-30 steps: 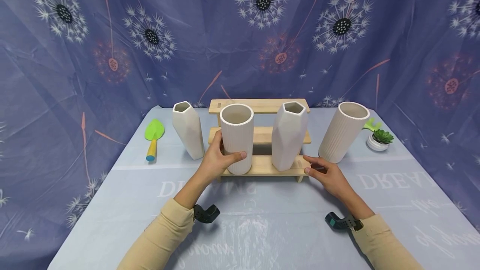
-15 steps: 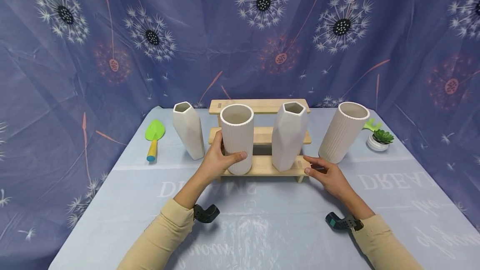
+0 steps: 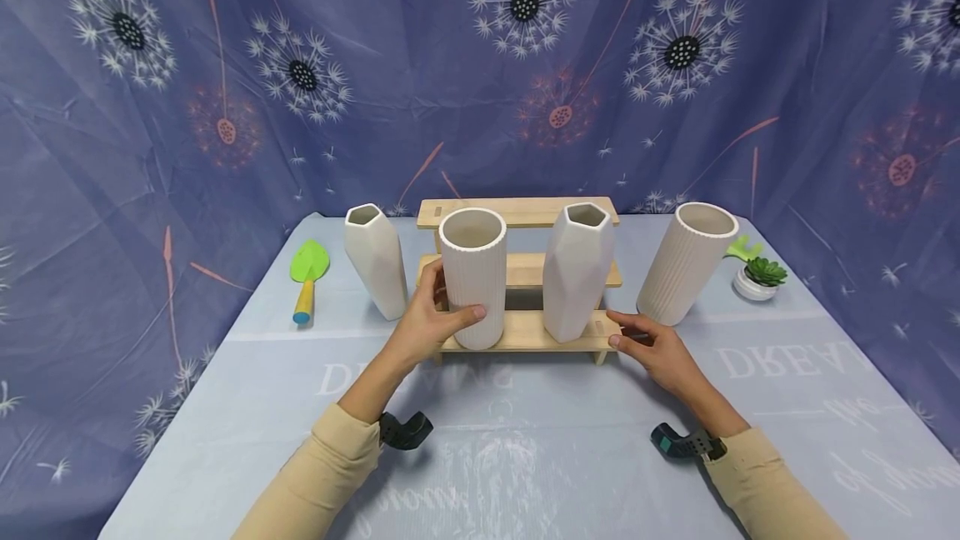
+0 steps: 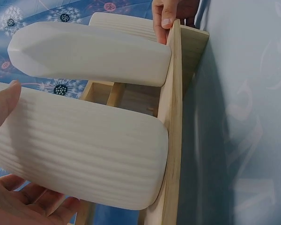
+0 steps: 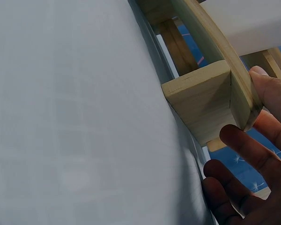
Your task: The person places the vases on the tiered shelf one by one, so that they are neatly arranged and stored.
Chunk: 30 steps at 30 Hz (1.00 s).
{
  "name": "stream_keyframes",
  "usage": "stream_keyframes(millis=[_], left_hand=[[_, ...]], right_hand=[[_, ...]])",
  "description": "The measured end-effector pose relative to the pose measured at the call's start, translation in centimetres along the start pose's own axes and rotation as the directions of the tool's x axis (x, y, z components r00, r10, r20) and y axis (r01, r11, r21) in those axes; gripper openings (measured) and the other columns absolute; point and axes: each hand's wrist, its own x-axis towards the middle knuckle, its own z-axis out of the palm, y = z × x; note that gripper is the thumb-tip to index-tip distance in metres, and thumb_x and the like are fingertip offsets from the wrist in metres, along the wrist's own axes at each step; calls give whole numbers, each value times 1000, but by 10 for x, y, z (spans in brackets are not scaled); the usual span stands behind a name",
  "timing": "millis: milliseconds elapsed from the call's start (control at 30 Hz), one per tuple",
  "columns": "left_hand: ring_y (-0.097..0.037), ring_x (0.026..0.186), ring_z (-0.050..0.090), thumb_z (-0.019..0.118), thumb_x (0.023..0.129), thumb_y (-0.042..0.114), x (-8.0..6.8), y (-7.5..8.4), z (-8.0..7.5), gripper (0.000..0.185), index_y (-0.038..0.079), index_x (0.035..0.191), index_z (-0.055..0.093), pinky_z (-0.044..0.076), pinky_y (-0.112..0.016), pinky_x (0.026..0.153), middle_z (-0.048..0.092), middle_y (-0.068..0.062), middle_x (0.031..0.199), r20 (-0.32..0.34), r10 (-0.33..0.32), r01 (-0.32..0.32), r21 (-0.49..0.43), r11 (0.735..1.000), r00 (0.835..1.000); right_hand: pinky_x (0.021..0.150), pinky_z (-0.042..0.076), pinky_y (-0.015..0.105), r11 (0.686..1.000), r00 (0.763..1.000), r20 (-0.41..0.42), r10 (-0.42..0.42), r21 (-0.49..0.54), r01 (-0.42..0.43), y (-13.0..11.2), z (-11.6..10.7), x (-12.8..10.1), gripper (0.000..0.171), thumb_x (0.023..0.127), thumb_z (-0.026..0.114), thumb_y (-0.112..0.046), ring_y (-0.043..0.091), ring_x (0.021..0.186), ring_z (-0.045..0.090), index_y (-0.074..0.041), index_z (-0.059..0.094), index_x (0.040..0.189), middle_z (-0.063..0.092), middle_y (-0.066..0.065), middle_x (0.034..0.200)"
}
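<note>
Tabletop [image 3: 525, 448]: pale blue printed cloth, fills the lower half of the head view.
Wooden stepped rack [image 3: 525, 332]: three tiers, centre of frame, standing on the tabletop.
Ribbed vase [image 3: 474, 277]: white cylinder, upright on the lowest tier, left of centre.
Faceted vase [image 3: 576, 272]: white, upright on the same tier, right of centre.
Second ribbed vase [image 3: 686, 263] and second faceted vase [image 3: 375, 260]: on the tabletop, flanking the rack.
Left hand [image 3: 427, 319]: grip closed round the ribbed vase, thumb in front, fingers behind.
Right hand [image 3: 660, 352]: thumb and fingers pinching the rack's lower right end.
Green trowel [image 3: 307, 273]: centre left.
Potted succulent [image 3: 756, 277]: centre right.
</note>
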Motion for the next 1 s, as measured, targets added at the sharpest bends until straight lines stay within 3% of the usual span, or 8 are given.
stream_keyframes(millis=[333, 500, 1000], left_hand=[[-28, 132, 38, 75, 78, 8, -12, 0, -9, 83, 18, 145, 27, 28, -49, 112, 40, -10, 140, -41, 56, -56, 8, 998, 998], [-28, 133, 38, 75, 77, 7, -18, -1, -12, 83, 15, 145, 28, 28, -48, 112, 40, -11, 142, -75, 79, -78, 15, 997, 994], [-28, 130, 41, 72, 81, 7, -31, -8, -24, 73, 7, 142, 32, 31, -48, 110, 42, -14, 139, -175, 124, -118, 42, 992, 977]], right_hand=[[79, 48, 17, 1000, 1000, -1, 5, -14, -5, -11, 0, -1, 47, 89, 65, -25, -12, 93, 51, -9, 55, 132, 59, 16, 128], [79, 48, 17, 1000, 1000, -8, 5, -23, -5, 0, 1, 0, 48, 89, 65, -31, -12, 94, 51, -13, 56, 132, 59, 13, 128], [80, 48, 16, 1000, 1000, 2, 2, -11, -2, 0, 0, 0, 49, 89, 65, -32, -13, 94, 51, -15, 55, 133, 59, 10, 129]])
